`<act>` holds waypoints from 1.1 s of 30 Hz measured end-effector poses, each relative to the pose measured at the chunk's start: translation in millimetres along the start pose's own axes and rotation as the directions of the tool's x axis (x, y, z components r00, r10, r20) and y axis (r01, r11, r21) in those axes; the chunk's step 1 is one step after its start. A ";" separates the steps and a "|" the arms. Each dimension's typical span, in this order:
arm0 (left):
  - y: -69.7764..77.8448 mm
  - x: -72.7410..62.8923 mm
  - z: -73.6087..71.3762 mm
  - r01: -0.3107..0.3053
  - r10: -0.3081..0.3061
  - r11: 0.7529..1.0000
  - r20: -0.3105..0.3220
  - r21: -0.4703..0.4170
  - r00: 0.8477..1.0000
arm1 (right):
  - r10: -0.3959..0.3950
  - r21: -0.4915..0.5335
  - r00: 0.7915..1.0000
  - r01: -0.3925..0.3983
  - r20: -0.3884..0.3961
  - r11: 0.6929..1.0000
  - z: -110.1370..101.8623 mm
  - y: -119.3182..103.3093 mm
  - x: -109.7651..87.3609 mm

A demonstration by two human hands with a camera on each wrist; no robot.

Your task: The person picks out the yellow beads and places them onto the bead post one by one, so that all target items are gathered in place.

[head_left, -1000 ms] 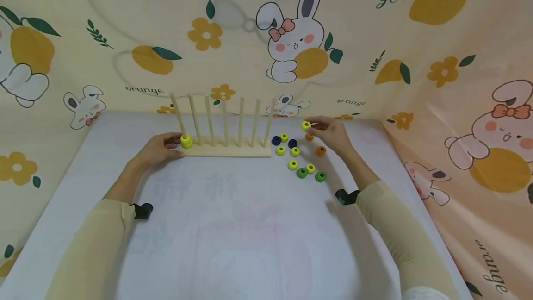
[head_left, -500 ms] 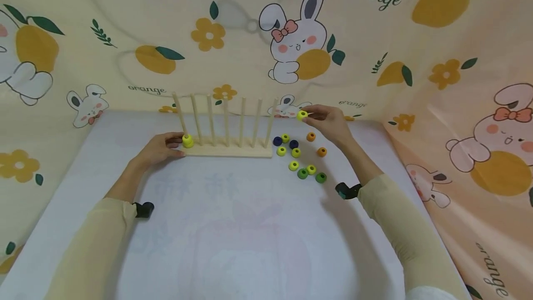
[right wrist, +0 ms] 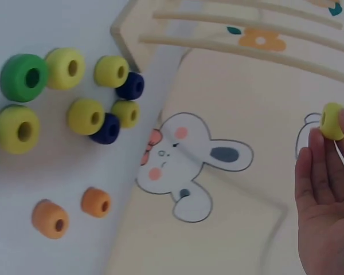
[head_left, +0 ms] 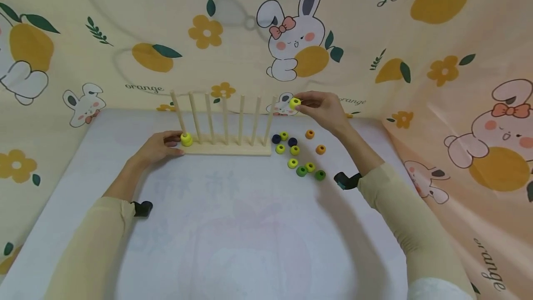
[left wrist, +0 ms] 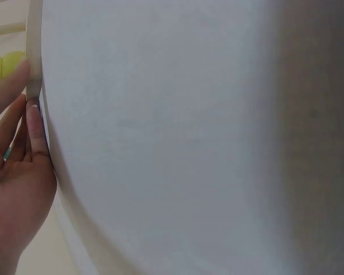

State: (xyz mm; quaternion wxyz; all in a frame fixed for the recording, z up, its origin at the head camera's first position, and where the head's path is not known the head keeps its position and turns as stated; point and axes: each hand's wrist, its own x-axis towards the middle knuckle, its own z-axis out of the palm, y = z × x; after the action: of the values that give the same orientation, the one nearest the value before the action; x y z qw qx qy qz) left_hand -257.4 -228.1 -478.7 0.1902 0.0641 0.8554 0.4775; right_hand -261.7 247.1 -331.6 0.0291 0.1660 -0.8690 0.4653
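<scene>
Pinched down to a bead's width, the right grip held one yellow bead raised clear of the table, to the right of the peg rack near the far edge. The left grip clasped the rack's left end, beside two yellow beads stacked on the end peg. A carry seemed in hand; the next move probably called for bringing that bead leftward and lining it up above the peg's tip.

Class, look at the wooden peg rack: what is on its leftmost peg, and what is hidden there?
Two yellow beads are stacked low on the leftmost peg. They cover the peg's foot, so where it meets the rack cannot be seen.
</scene>
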 end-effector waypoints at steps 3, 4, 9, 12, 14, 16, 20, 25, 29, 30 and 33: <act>-0.8 -0.1 -0.9 0.000 0.000 1.000 0.002 -0.003 1.000 | -0.017 -0.004 1.000 0.017 0.007 1.000 0.2 -7.0 4.5; -1.1 -0.3 -0.9 0.000 0.000 1.000 0.003 -0.006 1.000 | -0.024 -0.008 1.000 0.024 0.008 1.000 0.5 -9.1 5.6; -1.0 -0.7 -1.7 -0.010 0.010 1.000 0.003 -0.010 1.000 | -0.072 -0.008 0.997 0.072 0.011 0.997 0.8 -20.3 10.5; 0.3 -0.3 -1.8 -0.017 0.017 1.000 0.005 -0.006 1.000 | -0.098 -0.006 0.995 0.098 0.009 0.995 0.5 -26.6 13.5; 0.3 -0.1 -1.9 -0.017 0.017 1.000 0.006 -0.003 1.000 | -0.105 -0.008 0.994 0.106 0.011 0.994 1.0 -30.5 15.8; 0.9 -0.7 -1.7 -0.017 0.017 1.000 0.007 0.002 1.000 | -0.108 -0.011 0.994 0.109 0.017 0.994 2.3 -33.8 18.3; 1.4 -2.2 -1.5 -0.015 0.015 1.000 0.006 0.000 1.000 | -0.119 -0.014 0.992 0.120 0.034 0.993 6.2 -39.5 24.2; 0.3 -1.3 -1.0 -0.017 0.017 1.000 0.002 -0.020 1.000 | -0.139 0.034 0.989 0.138 0.041 0.990 11.7 -46.9 31.1; -3.4 1.0 -0.8 0.002 -0.002 1.000 0.000 -0.017 1.000 | -0.146 0.066 0.988 0.143 0.053 0.988 17.1 -52.9 36.6; -4.3 1.5 -0.9 0.007 -0.007 1.000 -0.001 -0.015 1.000 | -0.150 0.070 0.987 0.146 0.057 0.987 18.5 -54.8 37.9; -5.6 2.5 -1.4 0.010 -0.010 1.000 -0.003 -0.015 1.000 | -0.165 0.067 0.983 0.160 0.075 0.985 22.3 -60.2 42.4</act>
State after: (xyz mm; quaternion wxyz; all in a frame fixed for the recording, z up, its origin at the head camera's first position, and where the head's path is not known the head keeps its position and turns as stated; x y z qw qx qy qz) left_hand -259.8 -231.5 -483.5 0.1919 0.0576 0.8523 0.4832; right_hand -280.3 186.9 -287.4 0.0270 0.2559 -0.8384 0.4805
